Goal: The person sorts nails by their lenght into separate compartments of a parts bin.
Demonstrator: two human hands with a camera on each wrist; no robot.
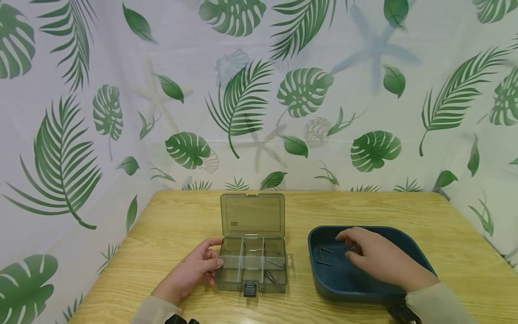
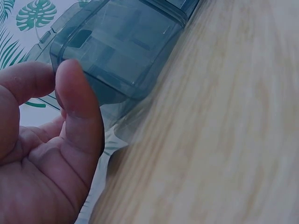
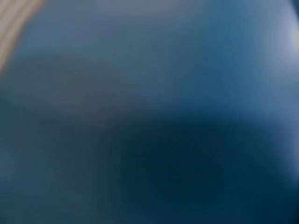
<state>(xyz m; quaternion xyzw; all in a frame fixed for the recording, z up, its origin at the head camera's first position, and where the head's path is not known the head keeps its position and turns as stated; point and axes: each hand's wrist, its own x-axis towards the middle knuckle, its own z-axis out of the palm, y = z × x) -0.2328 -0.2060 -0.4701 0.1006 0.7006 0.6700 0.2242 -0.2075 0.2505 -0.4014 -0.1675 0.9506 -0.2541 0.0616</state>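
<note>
A smoky clear compartment box point(image 1: 231, 275) stands on the table with its lid point(image 1: 253, 215) raised. Several nails point(image 1: 272, 278) lie in its right-hand compartments. My left hand point(image 1: 198, 265) holds the box by its left side, and the left wrist view shows the thumb point(image 2: 77, 93) against the box wall. Over the dark blue tray point(image 1: 323, 285), my right hand point(image 1: 374, 256) reaches in with thumb and fingers apart. Several nails point(image 1: 323, 263) lie on the tray floor left of that hand, and a few point(image 1: 350, 249) show between its fingers and thumb. The right wrist view is only blurred blue.
The wooden table point(image 1: 178, 211) reaches back to a leaf-patterned cloth point(image 1: 259, 112), which also hangs at both sides. A latch point(image 1: 250, 289) juts from the box front. A strip of table separates box and tray, and the tray has a raised rim.
</note>
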